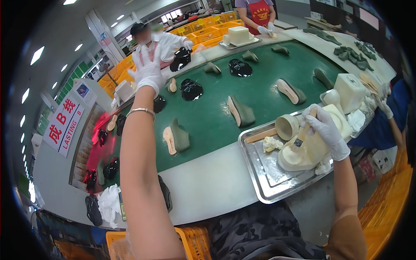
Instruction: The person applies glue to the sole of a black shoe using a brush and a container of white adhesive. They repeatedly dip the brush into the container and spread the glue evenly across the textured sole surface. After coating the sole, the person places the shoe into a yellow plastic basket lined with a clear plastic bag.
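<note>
Currently the right hand (324, 129) grips a brush (299, 142) at the cream tub (316, 149) on the near-right tray (260, 169); the left hand (148, 73), raised at left, has spread fingers. A slack grip might let the brush slip onto the tray.

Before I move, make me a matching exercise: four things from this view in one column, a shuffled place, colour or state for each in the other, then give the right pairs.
Column one
1. Brush
2. Left hand
3. Tray
4. Belt

Column two
A. Green
B. Raised, fingers spread
C. Silver-coloured
D. Held in the right hand

Right pairs: 1-D, 2-B, 3-C, 4-A.
</note>
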